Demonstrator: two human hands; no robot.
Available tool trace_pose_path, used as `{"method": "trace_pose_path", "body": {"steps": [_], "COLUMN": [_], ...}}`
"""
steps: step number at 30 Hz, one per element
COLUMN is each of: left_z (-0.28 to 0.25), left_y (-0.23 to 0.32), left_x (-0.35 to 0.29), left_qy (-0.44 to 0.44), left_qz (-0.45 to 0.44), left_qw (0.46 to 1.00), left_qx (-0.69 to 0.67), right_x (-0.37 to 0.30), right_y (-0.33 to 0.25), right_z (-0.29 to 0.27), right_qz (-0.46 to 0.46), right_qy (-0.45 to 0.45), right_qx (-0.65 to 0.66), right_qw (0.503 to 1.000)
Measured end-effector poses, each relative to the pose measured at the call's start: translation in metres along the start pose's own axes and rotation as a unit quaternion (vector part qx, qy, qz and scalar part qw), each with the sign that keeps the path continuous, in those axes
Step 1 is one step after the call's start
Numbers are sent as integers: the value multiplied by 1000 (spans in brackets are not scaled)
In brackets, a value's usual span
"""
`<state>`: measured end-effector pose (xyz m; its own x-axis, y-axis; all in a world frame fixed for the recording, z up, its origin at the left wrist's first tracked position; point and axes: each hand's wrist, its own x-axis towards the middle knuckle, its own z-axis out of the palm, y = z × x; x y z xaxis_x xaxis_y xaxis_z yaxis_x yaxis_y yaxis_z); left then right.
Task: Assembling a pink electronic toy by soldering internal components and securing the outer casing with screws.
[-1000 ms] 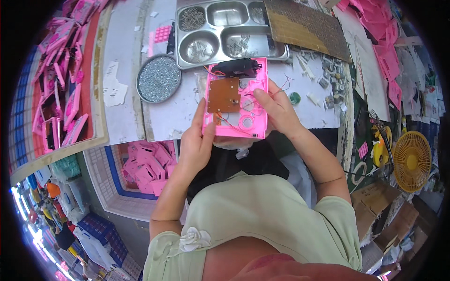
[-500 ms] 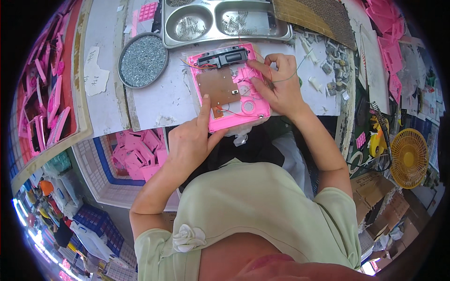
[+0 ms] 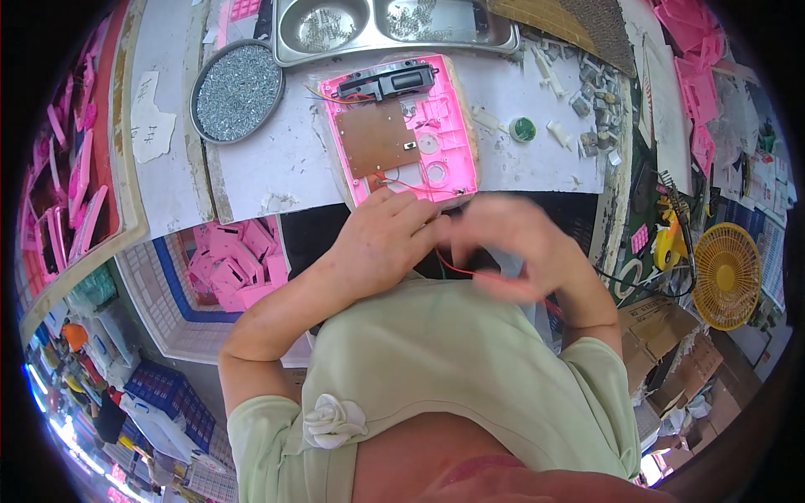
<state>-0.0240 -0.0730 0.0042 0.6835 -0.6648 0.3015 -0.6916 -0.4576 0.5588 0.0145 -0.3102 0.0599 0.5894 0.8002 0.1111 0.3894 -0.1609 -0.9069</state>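
Note:
On the bench lies a pink plastic housing, open side up. Inside it are a brown circuit board and a black module along its far edge. Thin wires cross its near part. My left hand is at the housing's near edge, fingers curled together around a red wire. That wire trails rightward from its fingertips toward my right hand, which is smeared by motion just right of the left one. Whether the right fingers hold the wire does not show.
Behind the housing stand a metal tray with small springs and a round dish of screws. A small green-topped pot and white plastic parts lie to the right. A crate of pink parts sits below left.
My right hand has left the housing's right side and come toward me. My left hand has shifted to its near edge and closed. The red wire now stretches out toward me.

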Motion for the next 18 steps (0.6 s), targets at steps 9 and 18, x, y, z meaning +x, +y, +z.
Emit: {"method": "trace_pose_path", "body": {"steps": [9, 18], "left_z": [-12, 15], "left_y": [-12, 3], "left_x": [-49, -87], "left_qy": [182, -21], "left_qz": [-194, -182], "left_qw": [963, 982], "left_qx": [38, -46], "right_x": [29, 44], "right_y": [33, 35], "right_z": [45, 80], "right_qz": [-1, -51], "right_qy": [102, 118], "right_qx": [-310, -306], "right_qw": [945, 943]}}
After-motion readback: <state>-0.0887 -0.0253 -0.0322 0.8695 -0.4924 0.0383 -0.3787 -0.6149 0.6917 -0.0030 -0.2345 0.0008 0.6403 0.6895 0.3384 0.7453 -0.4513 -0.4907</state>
